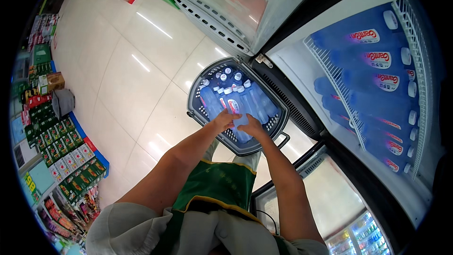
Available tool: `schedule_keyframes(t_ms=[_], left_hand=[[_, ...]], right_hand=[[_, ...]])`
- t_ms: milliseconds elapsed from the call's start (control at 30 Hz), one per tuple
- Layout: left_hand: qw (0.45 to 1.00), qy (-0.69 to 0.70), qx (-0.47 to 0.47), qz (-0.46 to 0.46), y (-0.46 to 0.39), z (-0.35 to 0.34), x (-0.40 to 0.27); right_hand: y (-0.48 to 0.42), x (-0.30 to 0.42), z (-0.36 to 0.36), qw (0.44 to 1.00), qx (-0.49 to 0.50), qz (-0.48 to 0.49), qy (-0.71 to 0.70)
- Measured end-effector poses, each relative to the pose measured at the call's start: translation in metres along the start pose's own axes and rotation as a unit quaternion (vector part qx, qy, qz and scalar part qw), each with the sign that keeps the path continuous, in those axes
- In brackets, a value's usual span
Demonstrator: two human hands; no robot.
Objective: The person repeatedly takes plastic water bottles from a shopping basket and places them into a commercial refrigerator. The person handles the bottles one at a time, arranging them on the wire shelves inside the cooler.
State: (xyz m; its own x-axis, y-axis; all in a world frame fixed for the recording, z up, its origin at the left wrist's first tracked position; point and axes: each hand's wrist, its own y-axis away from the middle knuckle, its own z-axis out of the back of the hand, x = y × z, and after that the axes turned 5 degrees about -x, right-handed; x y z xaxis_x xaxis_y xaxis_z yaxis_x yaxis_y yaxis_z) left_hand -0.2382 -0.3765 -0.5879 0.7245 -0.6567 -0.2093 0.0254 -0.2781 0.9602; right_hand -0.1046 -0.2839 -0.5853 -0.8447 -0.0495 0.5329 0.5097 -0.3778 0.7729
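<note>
A dark grey shopping basket (193, 101) with perforated walls stands on the floor before me. Several clear plastic Ganten water bottles (210, 101) with white caps lie and lean in it. Over the basket's near half, my left hand (225, 120) grips one side of the base end of a water bottle (234, 105). From the opposite side, my right hand (252, 126) has its fingers on that same bottle end. The bottle's labelled part and cap point away from me, among the other bottles. My palms face inward, so part of the bottle's base is hidden.
On the right, an open drinks fridge holds Ganten bottles (371, 78) lying on wire shelves (339, 92). Its glass door (315, 191) swings out near my right arm. Another cooler (212, 21) stands ahead. Stacked beer cartons (67, 148) line the left side of the tiled floor (124, 78).
</note>
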Motion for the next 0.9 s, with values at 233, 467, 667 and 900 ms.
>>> schedule_keyframes(t_ms=[233,467,667,900], left_hand=[[0.994,0.084,-0.065,0.001,-0.025,-0.001,0.011],[0.993,0.079,-0.082,-0.013,0.003,-0.016,0.003],[0.99,-0.046,0.071,-0.11,0.081,-0.07,-0.054],[0.916,-0.197,0.206,-0.281,0.219,-0.193,-0.143]], right_hand=[[-0.014,-0.007,-0.018,0.984,-0.153,0.091,0.027],[0.011,0.016,-0.002,0.981,-0.145,0.125,-0.016],[0.058,0.056,0.067,0.966,-0.201,0.073,-0.144],[0.162,0.096,0.21,0.897,-0.319,0.13,-0.276]])
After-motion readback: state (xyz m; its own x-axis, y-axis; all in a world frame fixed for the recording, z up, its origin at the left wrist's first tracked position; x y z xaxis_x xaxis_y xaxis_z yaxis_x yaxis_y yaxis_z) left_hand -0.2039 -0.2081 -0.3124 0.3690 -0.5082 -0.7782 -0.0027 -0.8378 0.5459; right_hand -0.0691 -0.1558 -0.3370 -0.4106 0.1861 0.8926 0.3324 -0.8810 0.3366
